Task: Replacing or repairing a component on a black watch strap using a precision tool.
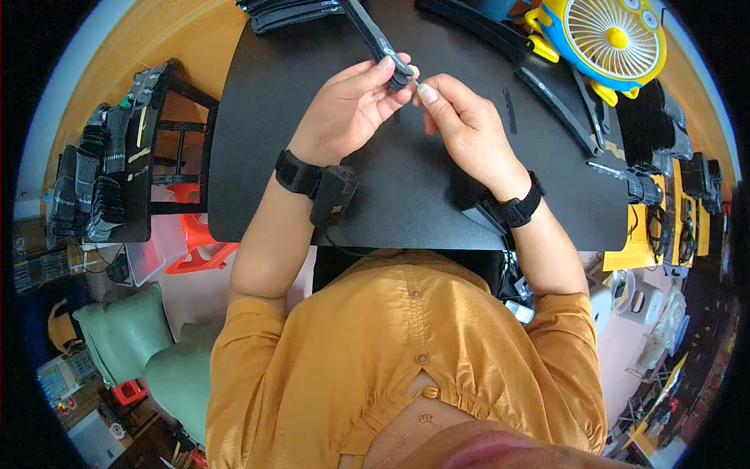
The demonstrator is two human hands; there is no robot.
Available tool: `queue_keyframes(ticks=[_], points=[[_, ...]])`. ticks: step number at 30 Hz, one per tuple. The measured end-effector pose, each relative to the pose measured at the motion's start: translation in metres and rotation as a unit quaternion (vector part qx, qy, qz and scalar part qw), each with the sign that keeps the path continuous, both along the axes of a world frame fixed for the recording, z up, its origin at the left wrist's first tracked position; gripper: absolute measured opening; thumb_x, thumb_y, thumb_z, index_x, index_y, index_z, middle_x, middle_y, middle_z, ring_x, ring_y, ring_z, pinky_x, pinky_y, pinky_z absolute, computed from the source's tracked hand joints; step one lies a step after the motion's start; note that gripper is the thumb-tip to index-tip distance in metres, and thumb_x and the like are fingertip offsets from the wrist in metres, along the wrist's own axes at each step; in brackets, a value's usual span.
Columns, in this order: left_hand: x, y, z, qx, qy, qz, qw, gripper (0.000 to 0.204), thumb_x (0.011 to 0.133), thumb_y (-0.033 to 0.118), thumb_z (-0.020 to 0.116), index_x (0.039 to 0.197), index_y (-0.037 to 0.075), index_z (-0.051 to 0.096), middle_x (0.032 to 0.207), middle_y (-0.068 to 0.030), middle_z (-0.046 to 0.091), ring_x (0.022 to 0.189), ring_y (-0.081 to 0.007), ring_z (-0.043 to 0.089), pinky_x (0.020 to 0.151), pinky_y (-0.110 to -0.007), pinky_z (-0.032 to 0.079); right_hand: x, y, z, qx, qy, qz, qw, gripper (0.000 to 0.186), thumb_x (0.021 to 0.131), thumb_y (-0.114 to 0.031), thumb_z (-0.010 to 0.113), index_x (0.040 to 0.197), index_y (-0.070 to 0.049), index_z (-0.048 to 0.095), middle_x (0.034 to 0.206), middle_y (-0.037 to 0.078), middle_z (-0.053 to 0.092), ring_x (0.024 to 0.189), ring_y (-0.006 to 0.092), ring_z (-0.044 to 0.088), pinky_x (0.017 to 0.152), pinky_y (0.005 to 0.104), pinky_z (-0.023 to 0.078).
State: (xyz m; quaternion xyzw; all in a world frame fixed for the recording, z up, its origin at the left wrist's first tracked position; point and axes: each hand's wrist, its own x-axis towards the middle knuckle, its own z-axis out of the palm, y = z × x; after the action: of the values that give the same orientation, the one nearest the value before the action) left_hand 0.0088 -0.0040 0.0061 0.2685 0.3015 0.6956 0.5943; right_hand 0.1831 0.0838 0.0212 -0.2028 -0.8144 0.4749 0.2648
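Observation:
My left hand point(355, 105) grips the lower end of a long black strap-like piece point(367, 31), which slants up and away from me over the black table point(281, 203). My thumb lies on its end. My right hand point(461, 129) is closed in a pinch just right of that end, thumb against index finger, on a small thin silvery piece point(416, 83) that meets the strap's end. I cannot make out exactly what this small piece is. Both wrists wear black bands with attached devices.
A yellow-and-blue fan point(598, 39) stands at the back right. Near it lie loose black strips point(558, 109). Bundles of black pieces point(94, 172) fill a side stand at left, with more point(664, 133) at right. A stack point(281, 12) sits at the back. Red stools point(195, 242) are below left.

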Motion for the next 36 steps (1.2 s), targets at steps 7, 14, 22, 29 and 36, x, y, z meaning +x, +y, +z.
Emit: queue_keyframes(ticks=[7,14,22,29,36], points=[[-0.001,-0.001,-0.001,-0.006,-0.012,0.003,1.000,0.026,0.101,0.018,0.052,0.118,-0.001,0.058,0.110,-0.0098,0.062,0.103,-0.0163,0.059,0.095,-0.029,0.049,0.000,0.000,0.001,-0.008,0.009,0.004,1.000,0.023,0.101,-0.027,0.050,0.097,-0.007,0.061,0.066,0.006,0.061,0.063,0.0187,0.063,0.060,0.0326,0.050],[0.002,-0.001,0.001,-0.011,-0.021,0.007,1.000,0.030,0.103,0.018,0.048,0.123,-0.004,0.053,0.111,-0.0104,0.061,0.097,-0.0146,0.060,0.090,-0.026,0.052,-0.001,-0.001,-0.001,-0.008,0.006,-0.002,1.000,0.023,0.101,-0.026,0.050,0.096,-0.007,0.061,0.066,0.007,0.061,0.063,0.0193,0.063,0.060,0.0329,0.050],[0.002,-0.001,0.000,-0.011,-0.006,0.007,1.000,0.024,0.100,0.018,0.054,0.114,0.000,0.059,0.106,-0.0096,0.063,0.100,-0.0163,0.060,0.093,-0.030,0.050,0.000,0.000,-0.001,-0.010,-0.004,-0.007,1.000,0.024,0.101,-0.027,0.050,0.094,-0.007,0.060,0.065,0.006,0.061,0.063,0.0199,0.063,0.060,0.0332,0.049],[0.004,-0.001,0.000,-0.025,0.026,0.035,0.999,0.023,0.098,0.018,0.056,0.113,0.000,0.059,0.106,-0.0101,0.063,0.098,-0.0171,0.060,0.092,-0.030,0.050,-0.001,-0.004,0.002,-0.039,-0.007,-0.033,0.999,0.018,0.100,-0.022,0.051,0.101,-0.008,0.062,0.067,0.006,0.062,0.063,0.0179,0.063,0.061,0.0322,0.050],[0.002,-0.001,-0.003,-0.026,0.048,0.017,0.998,0.023,0.099,0.018,0.056,0.112,0.000,0.060,0.106,-0.0095,0.063,0.098,-0.0161,0.060,0.091,-0.030,0.050,-0.002,0.005,-0.008,-0.077,0.063,0.042,0.994,0.034,0.098,-0.010,0.052,0.132,-0.014,0.059,0.078,0.004,0.064,0.067,0.0096,0.060,0.066,0.0255,0.051]])
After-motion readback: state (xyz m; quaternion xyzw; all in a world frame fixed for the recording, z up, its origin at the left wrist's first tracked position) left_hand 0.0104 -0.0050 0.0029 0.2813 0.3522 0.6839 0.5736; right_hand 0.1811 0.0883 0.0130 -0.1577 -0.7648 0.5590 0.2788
